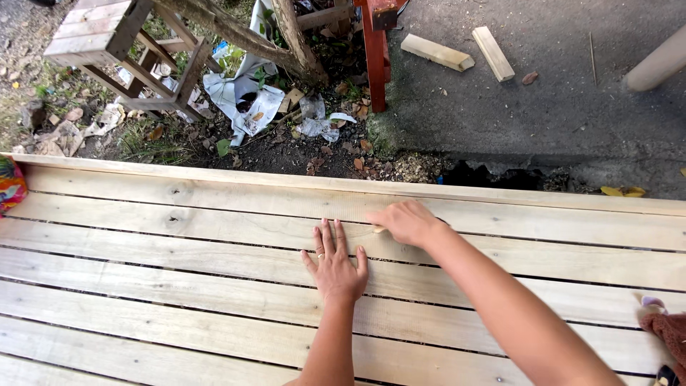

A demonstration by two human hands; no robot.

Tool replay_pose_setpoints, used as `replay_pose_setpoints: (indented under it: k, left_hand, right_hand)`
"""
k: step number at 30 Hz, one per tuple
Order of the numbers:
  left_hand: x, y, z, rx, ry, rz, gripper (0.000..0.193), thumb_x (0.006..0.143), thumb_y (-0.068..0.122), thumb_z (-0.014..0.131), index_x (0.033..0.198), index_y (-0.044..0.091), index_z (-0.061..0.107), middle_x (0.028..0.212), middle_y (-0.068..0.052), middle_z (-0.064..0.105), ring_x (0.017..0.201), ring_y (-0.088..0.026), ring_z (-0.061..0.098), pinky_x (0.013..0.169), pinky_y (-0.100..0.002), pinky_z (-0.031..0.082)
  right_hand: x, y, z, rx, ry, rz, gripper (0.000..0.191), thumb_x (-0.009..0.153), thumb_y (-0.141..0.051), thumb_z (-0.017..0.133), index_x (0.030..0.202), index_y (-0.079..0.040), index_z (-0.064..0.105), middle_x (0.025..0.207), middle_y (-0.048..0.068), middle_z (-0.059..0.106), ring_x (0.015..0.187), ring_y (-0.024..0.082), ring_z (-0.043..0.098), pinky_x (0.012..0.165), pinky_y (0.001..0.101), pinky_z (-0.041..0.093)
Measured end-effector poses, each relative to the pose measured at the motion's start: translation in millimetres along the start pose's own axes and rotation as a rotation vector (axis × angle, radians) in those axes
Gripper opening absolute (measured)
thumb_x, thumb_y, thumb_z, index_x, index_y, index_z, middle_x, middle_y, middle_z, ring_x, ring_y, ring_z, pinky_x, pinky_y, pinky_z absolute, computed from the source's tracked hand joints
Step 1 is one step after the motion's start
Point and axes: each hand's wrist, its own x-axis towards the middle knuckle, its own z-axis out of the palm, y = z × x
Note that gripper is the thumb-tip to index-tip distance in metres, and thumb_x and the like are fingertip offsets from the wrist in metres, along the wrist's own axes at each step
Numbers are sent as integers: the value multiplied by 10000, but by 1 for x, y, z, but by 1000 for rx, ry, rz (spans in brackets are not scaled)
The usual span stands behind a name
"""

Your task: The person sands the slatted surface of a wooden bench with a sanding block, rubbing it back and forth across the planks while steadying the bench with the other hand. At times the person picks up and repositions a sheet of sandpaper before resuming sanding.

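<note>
A wide platform of pale wooden slats fills the lower half of the head view. My left hand lies flat on a slat, fingers slightly apart, a ring on one finger. Just above and to the right, my right hand is curled against the wood near the far slat. A small pale object peeks out under its fingers; what it is cannot be made out. The two hands are close but do not touch.
Beyond the platform's far edge are dirt, leaves and litter, a tree trunk, a weathered wooden stool, a red post and two short wood offcuts on the concrete. Colourful cloth sits at the left edge.
</note>
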Motion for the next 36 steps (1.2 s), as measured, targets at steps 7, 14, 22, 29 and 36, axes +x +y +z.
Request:
replay_pose_setpoints:
  k: [7, 14, 22, 29, 36]
  left_hand:
    - [2, -1, 1, 22, -32, -8, 795, 949, 514, 383, 1631, 221, 101, 1714, -25, 26, 1573, -241, 13, 1190, -642, 4]
    - [1, 0, 4, 31, -3, -4, 792, 950, 514, 377, 1631, 226, 95, 1716, -23, 28, 1570, -237, 14, 1186, -643, 11]
    - [1, -1, 3, 39, -21, -10, 789, 951, 523, 371, 1632, 240, 92, 1719, -14, 24, 1574, -228, 9, 1195, -636, 3]
    - [1, 2, 2, 41, 11, -6, 796, 946, 519, 368, 1633, 237, 81, 1714, -20, 27, 1567, -233, 16, 1189, -632, 7]
    - [2, 2, 4, 48, 15, -6, 808, 940, 523, 374, 1635, 231, 82, 1710, -20, 26, 1567, -235, 23, 1191, -636, 6]
  right_hand:
    - [-81, 63, -29, -134, -198, 161, 434, 850, -16, 583, 1161, -315, 617, 938, 55, 753, 895, 332, 726, 731, 484, 565]
    - [-29, 23, -18, -152, -131, 82, 272, 896, -88, 602, 1091, -276, 583, 891, 102, 721, 849, 357, 714, 695, 496, 557]
    - [-49, 48, -9, -198, -159, 106, 394, 897, -62, 570, 1153, -357, 617, 919, 114, 718, 864, 350, 721, 703, 486, 569]
    - [-93, 85, -22, -323, -277, 155, 216, 870, -86, 599, 994, -264, 609, 919, 42, 737, 898, 287, 736, 720, 451, 586]
    - [9, 10, 13, -168, -19, -41, 124, 938, -184, 540, 1028, -231, 612, 926, 93, 747, 869, 315, 739, 660, 471, 571]
